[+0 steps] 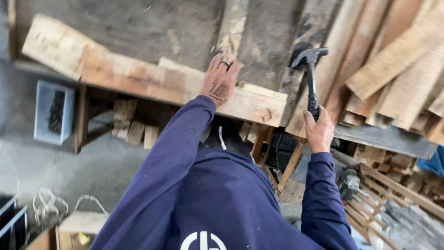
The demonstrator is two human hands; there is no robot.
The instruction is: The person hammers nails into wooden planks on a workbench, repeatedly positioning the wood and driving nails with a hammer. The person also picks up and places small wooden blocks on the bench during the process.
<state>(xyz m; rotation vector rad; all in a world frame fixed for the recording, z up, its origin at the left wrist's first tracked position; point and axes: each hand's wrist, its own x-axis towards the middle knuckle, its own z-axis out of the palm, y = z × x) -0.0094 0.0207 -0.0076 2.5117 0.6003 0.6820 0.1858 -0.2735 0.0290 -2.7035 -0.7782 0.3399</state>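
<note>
My left hand (219, 78), with a ring on one finger, lies flat on a thick, weathered wooden plank (152, 81) that rests across a grey workbench top (138, 28). My right hand (319, 132) is closed around the black handle of a claw hammer (309, 60), held upright with its dark head raised just right of the plank's near end. A bent nail (268, 115) sticks out of that end of the plank. Both arms are in dark blue sleeves.
A heap of rough boards (397, 60) lies at the right. A pale plastic box of dark nails (53, 111) sits on the concrete floor at left. Short wood offcuts (132, 127) lie under the bench. A slatted wooden frame (374, 203) and white cord (46, 203) lie lower down.
</note>
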